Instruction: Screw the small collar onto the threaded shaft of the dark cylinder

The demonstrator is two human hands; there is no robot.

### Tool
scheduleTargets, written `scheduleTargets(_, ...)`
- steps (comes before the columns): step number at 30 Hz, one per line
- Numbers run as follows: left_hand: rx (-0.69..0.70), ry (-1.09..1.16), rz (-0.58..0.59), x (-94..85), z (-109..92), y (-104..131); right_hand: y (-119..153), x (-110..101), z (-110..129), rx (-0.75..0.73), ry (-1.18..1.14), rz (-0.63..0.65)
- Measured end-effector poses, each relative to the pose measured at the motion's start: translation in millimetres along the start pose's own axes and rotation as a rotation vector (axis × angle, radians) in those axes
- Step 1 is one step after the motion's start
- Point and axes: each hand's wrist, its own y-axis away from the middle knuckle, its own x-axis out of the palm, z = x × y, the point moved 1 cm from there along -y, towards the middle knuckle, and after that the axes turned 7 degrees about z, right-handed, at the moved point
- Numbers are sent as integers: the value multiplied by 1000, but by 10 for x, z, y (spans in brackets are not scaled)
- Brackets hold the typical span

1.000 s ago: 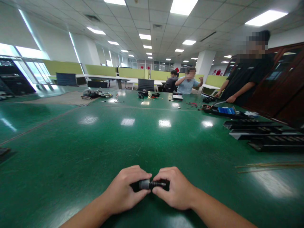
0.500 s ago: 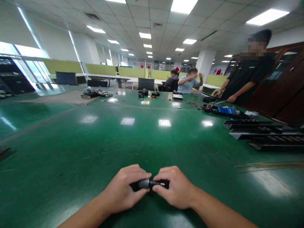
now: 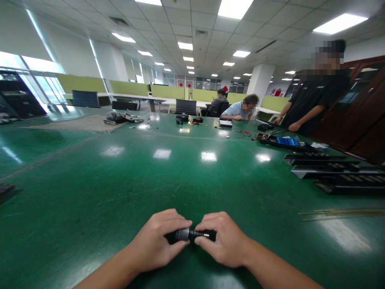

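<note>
A short black cylindrical part (image 3: 182, 234) lies crosswise between my hands, close above the green tabletop (image 3: 144, 180). Its thick grey-black body is on the left; a thinner ribbed shaft with a shiny metal tip points right. My left hand (image 3: 159, 239) is closed around the thick body, thumb below and fingers above. Thumb and fingertips of my right hand (image 3: 224, 239) close on the ribbed shaft from the other side. The left end of the part is hidden in my left palm, and its exact kind does not show.
Long black metal channels (image 3: 339, 172) and thin brass-coloured rods (image 3: 343, 212) lie to the right. Farther back are a tray with blue packs (image 3: 288, 141), a white box (image 3: 225, 124) and heaped electronic parts (image 3: 116, 117). One person (image 3: 319, 92) stands at right; others sit beyond.
My hands and the black part stay almost in the same place. Across the table, the seated person in light blue has lowered their head and raised arms toward the tabletop.
</note>
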Motion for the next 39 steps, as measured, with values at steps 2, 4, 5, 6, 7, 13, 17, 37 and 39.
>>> scheduleTargets(2,3,-1,-1,-4,2,5,-4,0,-7,0,0,5)
scheduleTargets(4,4,-4,0,-11,-3,8,-5,-1,-10,-5,1,3)
scheduleTargets(5,4,-4,3,-15,-8,7,-3,-4,-9,-8,1,3)
scheduleTargets(6,4,-3,4,-20,-15,6,-1,-8,-7,-11,2,1)
scheduleTargets(7,4,-3,4,-24,-24,4,2,-12,-2,-14,3,0)
scheduleTargets(13,13,-6,-36,-38,-63,-10,5,-29,20,-25,11,-16)
scheduleTargets(17,26,-14,-39,-41,-64,-2,2,-15,12,-22,0,-30)
scheduleTargets(37,46,-42,-54,-76,-38,-2,-6,-39,17,18,-24,-53)
scheduleTargets(39,43,-46,-56,-81,-36,-8,-6,-46,20,21,-24,-54)
